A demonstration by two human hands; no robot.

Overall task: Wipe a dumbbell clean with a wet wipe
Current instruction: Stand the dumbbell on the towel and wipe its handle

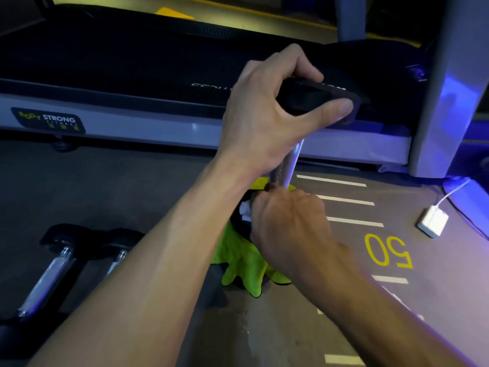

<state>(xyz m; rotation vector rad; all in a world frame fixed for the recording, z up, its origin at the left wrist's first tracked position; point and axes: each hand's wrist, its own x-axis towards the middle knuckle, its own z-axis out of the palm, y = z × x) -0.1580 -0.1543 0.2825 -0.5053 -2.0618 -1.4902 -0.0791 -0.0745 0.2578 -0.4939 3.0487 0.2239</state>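
Gym floor [132, 181]; dumbbell [289, 160] upright, wipe [244, 210] mostly hidden.

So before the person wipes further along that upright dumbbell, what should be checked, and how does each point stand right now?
1. Left hand grips the top black head of the upright chrome-handled dumbbell: ok.
2. Right hand holds the white wet wipe at the lower head: ok.
3. Lime-green cloth lies under the dumbbell: ok.
4. Wipe still damp: cannot tell.
5. White charger block on the floor lies apart from the work: ok.
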